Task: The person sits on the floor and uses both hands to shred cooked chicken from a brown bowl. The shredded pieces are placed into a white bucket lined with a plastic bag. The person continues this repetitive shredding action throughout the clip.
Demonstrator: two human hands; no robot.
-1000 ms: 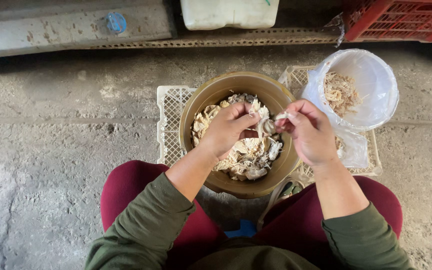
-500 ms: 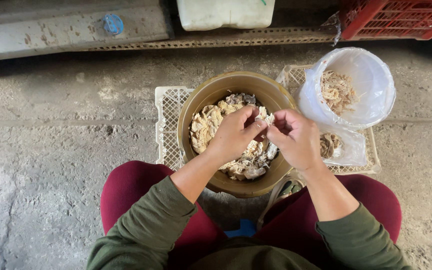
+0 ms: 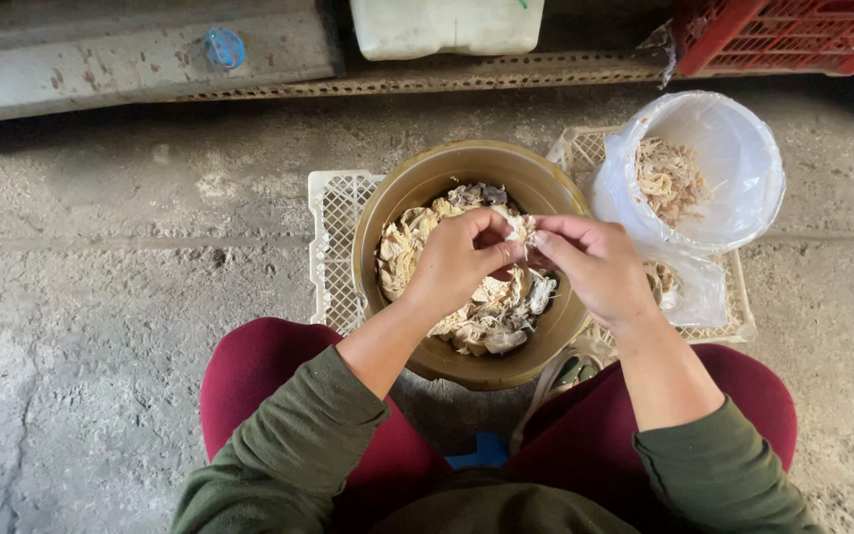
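Pale shreddy pieces (image 3: 476, 297) fill most of the brown bowl (image 3: 417, 188) at frame centre, while the left hand (image 3: 462, 262) and right hand (image 3: 595, 267) pinch one piece between them and the lined white bucket (image 3: 733, 148) at upper right holds only a small pile.

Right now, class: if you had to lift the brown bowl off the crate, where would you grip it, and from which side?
Probably by the rim of the brown bowl, one hand at its left and one at its right edge. It is round, wide and has no visible handles. The left hand and right hand work over its middle, and the white lined bucket crowds the far right, so come in low from the sides.
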